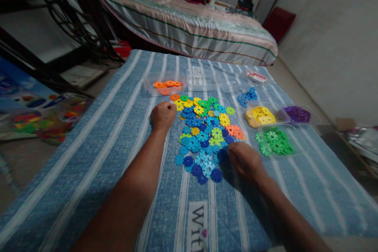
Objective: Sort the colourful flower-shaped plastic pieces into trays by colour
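A loose pile of notched plastic discs (203, 136) in blue, yellow, green and orange lies on the cloth between my hands. My left hand (163, 116) is closed in a fist at the pile's upper left edge, just below an orange disc (175, 97). Whatever it may hold is hidden inside the fingers. At the lower right edge of the pile, my right hand (245, 159) has its fingers pressed together, below a cluster of salmon-orange discs (235, 132). I cannot make out anything between those fingers.
Clear tubs hold sorted discs: orange (167, 86), blue (249, 95), yellow (261, 115), purple (297, 114) and green (276, 141). A red-and-white packet (256, 77) lies in a back tub. The striped blue cloth (141, 98) covers the table; a bed (189, 27) stands beyond.
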Demonstrator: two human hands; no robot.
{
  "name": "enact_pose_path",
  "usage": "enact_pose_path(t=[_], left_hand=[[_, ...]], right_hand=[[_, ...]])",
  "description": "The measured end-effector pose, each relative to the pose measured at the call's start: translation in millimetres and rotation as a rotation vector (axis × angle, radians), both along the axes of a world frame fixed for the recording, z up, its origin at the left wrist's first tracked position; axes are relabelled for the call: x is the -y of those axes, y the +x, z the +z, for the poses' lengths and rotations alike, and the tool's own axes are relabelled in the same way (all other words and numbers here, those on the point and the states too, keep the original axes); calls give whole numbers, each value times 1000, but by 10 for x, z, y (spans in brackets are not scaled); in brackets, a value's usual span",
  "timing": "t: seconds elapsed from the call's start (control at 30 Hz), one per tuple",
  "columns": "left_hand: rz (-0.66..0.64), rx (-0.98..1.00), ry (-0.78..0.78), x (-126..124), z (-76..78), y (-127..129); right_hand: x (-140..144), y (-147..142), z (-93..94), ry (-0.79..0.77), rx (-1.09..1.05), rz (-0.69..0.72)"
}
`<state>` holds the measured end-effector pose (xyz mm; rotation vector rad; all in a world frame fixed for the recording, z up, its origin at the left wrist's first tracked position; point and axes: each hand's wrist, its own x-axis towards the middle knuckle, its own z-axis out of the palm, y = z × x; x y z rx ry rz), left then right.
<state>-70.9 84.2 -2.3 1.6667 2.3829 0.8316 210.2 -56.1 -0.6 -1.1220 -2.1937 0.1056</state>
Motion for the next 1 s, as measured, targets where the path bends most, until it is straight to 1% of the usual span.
enact_pose_path(t=[0.1, 0.17, 0.2, 0.23, 0.3, 0.33, 0.37, 0.4, 0.43, 0.47, 0.5, 0.57, 0.6, 0.63, 0.7, 0.77, 0.83, 1.0], left_hand=[[7, -11, -13, 1, 6, -1], [3, -9, -15, 1, 9, -2], [1, -6, -15, 1, 10, -2], [2, -3, -14, 2, 11, -2], [3, 2, -9, 3, 14, -1], [3, 3, -7, 5, 15, 0], [2, 4, -5, 7, 16, 0], [3, 4, -4, 9, 17, 1], [4, 5, -4, 11, 18, 2], [5, 6, -6, 12, 18, 2], [7, 8, -7, 13, 17, 2], [5, 17, -7, 12, 11, 1], [3, 22, -6, 10, 6, 0], [2, 26, -3, 8, 0, -1], [0, 31, 1, 3, -12, -4], [-2, 30, 5, -3, -22, -7], [-6, 30, 8, -6, -27, -9], [-8, 18, 5, -5, -21, -7]], right_hand=[[-221, 49, 78, 2, -4, 18], [-481, 161, 184, 29, 16, 13], [-635, 240, 258, 44, 29, -18], [-791, 328, 342, 91, 42, -82], [-1068, 500, 521, 232, 27, -295], [-1166, 566, 599, 305, 5, -403], [-1227, 608, 659, 353, -18, -477], [-1246, 622, 694, 376, -32, -510], [-1224, 607, 699, 375, -36, -494], [-1166, 567, 673, 352, -31, -434], [-1077, 508, 621, 301, -18, -338], [-846, 364, 457, 159, 17, -114], [-722, 296, 361, 86, 35, -29], [-602, 237, 266, 40, 49, 36], [-395, 159, 102, -2, 82, 117], [-249, 126, -13, -30, 137, 156], [-159, 117, -77, -49, 190, 164], [-84, 101, -127, -103, 227, 132]])
